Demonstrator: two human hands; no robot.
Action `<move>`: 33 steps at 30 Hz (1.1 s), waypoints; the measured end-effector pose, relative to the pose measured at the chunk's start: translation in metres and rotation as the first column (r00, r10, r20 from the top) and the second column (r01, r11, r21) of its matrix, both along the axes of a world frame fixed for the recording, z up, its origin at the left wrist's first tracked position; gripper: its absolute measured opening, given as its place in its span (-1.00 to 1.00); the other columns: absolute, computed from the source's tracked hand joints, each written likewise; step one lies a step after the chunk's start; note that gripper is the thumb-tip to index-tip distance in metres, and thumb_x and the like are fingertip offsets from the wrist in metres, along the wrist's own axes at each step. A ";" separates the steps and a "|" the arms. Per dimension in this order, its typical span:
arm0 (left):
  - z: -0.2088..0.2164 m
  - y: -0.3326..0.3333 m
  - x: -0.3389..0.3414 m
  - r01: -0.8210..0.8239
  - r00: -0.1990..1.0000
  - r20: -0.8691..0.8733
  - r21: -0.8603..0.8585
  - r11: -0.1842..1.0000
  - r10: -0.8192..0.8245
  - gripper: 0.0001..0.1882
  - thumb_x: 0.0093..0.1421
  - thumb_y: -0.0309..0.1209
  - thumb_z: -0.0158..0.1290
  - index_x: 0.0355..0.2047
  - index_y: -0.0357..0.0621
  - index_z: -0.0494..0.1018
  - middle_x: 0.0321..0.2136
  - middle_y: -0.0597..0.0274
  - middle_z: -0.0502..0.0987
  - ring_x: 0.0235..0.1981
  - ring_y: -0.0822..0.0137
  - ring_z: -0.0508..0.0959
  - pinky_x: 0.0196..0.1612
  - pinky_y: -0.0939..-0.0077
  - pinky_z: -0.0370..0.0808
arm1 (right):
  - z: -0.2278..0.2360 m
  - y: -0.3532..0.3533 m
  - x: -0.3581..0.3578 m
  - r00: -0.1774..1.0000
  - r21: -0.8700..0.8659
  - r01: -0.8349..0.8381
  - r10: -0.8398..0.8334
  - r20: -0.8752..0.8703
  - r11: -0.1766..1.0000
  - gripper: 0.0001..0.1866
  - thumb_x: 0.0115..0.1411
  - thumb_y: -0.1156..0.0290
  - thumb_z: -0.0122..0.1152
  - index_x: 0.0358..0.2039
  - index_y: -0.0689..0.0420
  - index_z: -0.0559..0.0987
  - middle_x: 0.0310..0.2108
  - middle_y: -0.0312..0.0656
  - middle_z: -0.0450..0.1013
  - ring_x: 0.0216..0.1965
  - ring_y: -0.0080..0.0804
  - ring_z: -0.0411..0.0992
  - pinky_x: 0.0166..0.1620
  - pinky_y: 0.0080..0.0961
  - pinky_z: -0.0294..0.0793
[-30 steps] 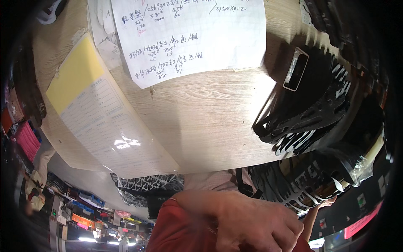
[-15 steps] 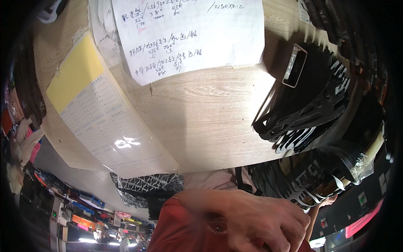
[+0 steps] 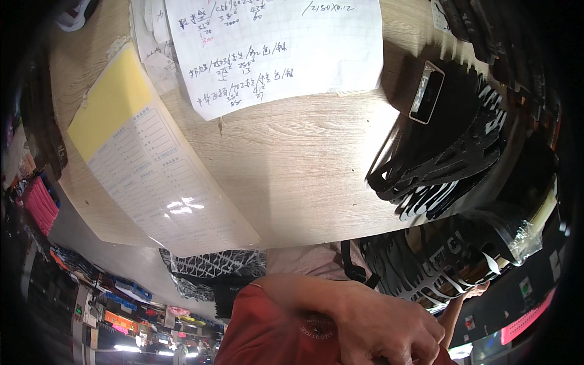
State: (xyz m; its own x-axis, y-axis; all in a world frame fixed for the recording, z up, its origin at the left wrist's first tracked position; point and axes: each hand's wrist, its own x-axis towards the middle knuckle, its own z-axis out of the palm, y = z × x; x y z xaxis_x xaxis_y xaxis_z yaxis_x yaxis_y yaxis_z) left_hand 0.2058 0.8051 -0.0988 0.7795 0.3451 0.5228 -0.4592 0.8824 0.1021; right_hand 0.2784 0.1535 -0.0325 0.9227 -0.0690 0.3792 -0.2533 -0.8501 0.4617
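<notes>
My left hand (image 3: 395, 331) is close up at the lower middle, the arm bent across my red shirt (image 3: 267, 328). Its fingers are curled in, and their tips are out of sight. Farther right and much smaller, my right hand (image 3: 477, 291) is at the lower edge of a bundle of black cut-out pieces (image 3: 435, 264) with pale straps around it. Its fingers look bent against that edge, partly hidden. On the table's right side lies a stack of black cut-out pieces (image 3: 444, 161), beside a dark block with a metal-rimmed slot (image 3: 427, 91).
Handwritten white sheets (image 3: 280, 61) lie on the wooden table (image 3: 304, 182). A yellow-topped form in a clear sleeve (image 3: 164, 158) slants along its left side. Clear plastic wrapping (image 3: 526, 243) is at the right, a black-and-white patterned bundle (image 3: 213, 267) below the table's front edge.
My left hand has shifted slightly and its wrist has turned a little. At the far left, a pale shape has moved away, uncovering a pink stack. The black pieces on the table have not moved.
</notes>
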 end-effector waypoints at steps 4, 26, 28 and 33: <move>-0.003 0.000 -0.003 0.012 0.999 0.047 0.092 0.996 -0.016 -0.62 0.41 -0.19 0.16 -0.51 -0.15 0.61 -0.22 0.16 0.64 -0.24 0.24 0.60 -0.19 0.28 0.52 | 0.000 0.005 0.001 0.998 0.026 0.060 -0.060 0.014 0.998 -0.11 0.29 -0.19 0.17 0.43 0.16 0.23 0.36 0.17 0.16 0.37 0.21 0.20 0.28 0.27 0.35; 0.008 0.015 0.000 0.231 0.907 -0.405 0.253 0.939 -0.114 -0.81 0.09 -0.34 0.44 -0.43 -0.04 0.61 -0.24 0.30 0.62 -0.20 0.19 0.57 -0.21 0.27 0.51 | -0.001 0.025 0.010 0.930 0.180 0.360 -0.368 0.008 0.915 -0.21 0.38 -0.12 0.05 0.42 0.17 0.23 0.38 0.25 0.11 0.39 0.23 0.18 0.29 0.29 0.36; 0.008 0.017 0.001 0.240 0.921 -0.361 0.220 0.946 -0.150 -0.78 0.08 -0.28 0.46 -0.40 -0.02 0.62 -0.24 0.29 0.62 -0.21 0.19 0.57 -0.22 0.27 0.50 | 0.000 0.026 0.009 0.925 0.186 0.370 -0.379 0.009 0.910 -0.19 0.38 -0.14 0.06 0.42 0.18 0.23 0.38 0.26 0.11 0.39 0.24 0.18 0.29 0.29 0.37; 0.008 0.005 0.007 0.008 0.991 -0.136 0.031 0.999 -0.003 -0.62 0.16 -0.01 0.40 -0.38 -0.05 0.62 -0.23 0.23 0.64 -0.24 0.25 0.60 -0.23 0.33 0.53 | 0.004 0.032 0.007 0.930 0.226 0.357 -0.368 0.008 0.907 -0.13 0.37 -0.25 0.04 0.43 0.16 0.22 0.39 0.24 0.10 0.40 0.24 0.16 0.28 0.37 0.35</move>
